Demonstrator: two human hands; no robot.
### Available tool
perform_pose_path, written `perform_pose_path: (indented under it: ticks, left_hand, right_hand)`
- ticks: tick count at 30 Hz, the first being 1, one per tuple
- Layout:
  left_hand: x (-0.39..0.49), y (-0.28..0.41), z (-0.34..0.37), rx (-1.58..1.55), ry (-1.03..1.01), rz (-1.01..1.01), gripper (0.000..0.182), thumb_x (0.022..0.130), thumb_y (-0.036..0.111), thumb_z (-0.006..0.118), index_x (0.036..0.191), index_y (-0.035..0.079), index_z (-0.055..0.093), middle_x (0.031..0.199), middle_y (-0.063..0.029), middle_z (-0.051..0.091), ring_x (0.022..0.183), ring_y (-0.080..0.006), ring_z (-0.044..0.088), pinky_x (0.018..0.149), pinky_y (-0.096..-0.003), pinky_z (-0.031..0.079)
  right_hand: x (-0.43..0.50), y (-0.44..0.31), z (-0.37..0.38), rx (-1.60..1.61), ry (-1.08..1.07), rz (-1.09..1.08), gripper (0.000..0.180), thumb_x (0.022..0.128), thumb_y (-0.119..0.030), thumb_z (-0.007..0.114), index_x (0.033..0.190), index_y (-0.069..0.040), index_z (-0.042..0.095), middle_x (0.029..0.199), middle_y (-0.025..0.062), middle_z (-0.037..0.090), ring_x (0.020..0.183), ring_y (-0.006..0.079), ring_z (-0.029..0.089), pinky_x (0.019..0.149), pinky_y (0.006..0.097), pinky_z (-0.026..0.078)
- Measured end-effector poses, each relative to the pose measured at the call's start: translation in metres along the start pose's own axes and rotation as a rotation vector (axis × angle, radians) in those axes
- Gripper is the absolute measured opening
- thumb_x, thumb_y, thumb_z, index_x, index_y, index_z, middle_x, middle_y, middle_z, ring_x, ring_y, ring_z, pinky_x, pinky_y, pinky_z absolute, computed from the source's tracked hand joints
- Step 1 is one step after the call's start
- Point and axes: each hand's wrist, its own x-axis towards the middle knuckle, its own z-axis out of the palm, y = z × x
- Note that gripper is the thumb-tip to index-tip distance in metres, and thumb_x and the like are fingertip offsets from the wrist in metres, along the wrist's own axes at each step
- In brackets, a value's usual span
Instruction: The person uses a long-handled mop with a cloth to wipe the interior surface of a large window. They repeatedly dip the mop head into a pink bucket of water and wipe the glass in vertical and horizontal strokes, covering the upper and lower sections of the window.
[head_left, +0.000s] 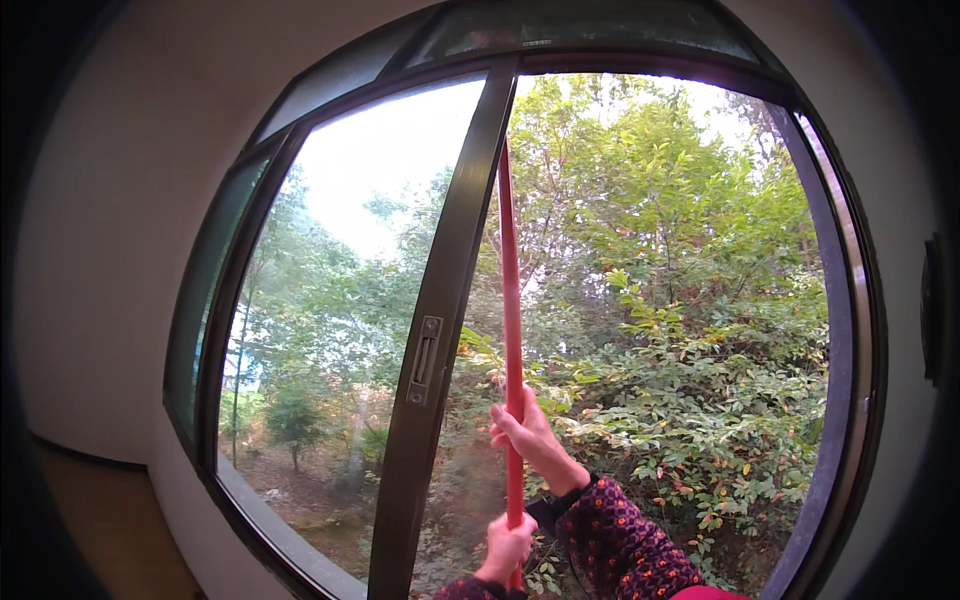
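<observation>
Both my hands are on a long red pole (511, 300) that stands nearly upright in the open part of a sliding window. My right hand (527, 433) is the upper one, its fingers around the pole at about mid-height. Lower down, my left hand (510, 547) grips the same pole near the bottom of the view. The pole's top end is hidden behind the window sash, or reaches past its edge; I cannot tell which. Just left of the pole runs the dark metal stile (442, 285) of the sash, with a recessed latch (424, 361) in it.
Dark framing surrounds the window, with a sill (300, 544) at lower left and a jamb (840, 300) at right. Leafy trees (675, 337) stand outside. A white wall (112, 262) is at left, a brownish floor (112, 525) below it, and a dark object (931, 311) on the right wall.
</observation>
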Motion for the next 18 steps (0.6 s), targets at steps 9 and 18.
perform_pose_path:
  ticks: [9,18]
  left_hand:
    - [0.076,-0.018,0.019,0.226,0.191,0.382,0.016,0.087,0.005,0.058,0.099,0.0,0.067,0.067,-0.0099,0.065,0.063,-0.0198,0.064,0.06,-0.0341,0.049]
    - [0.021,-0.17,-0.004,0.437,0.183,0.415,0.023,0.084,0.026,0.076,0.088,0.005,0.069,0.073,-0.0059,0.067,0.069,-0.0156,0.062,0.066,-0.0337,0.048]
  right_hand:
    - [0.034,0.002,-0.011,-0.035,0.038,0.284,0.022,0.097,-0.025,0.063,0.098,-0.009,0.047,0.066,-0.0033,0.051,0.052,0.0063,0.049,0.046,0.0215,0.043]
    - [-0.106,0.078,-0.031,0.353,0.196,0.459,0.019,0.094,-0.02,0.069,0.09,-0.01,0.052,0.063,-0.0055,0.048,0.052,0.0058,0.045,0.049,0.0232,0.041]
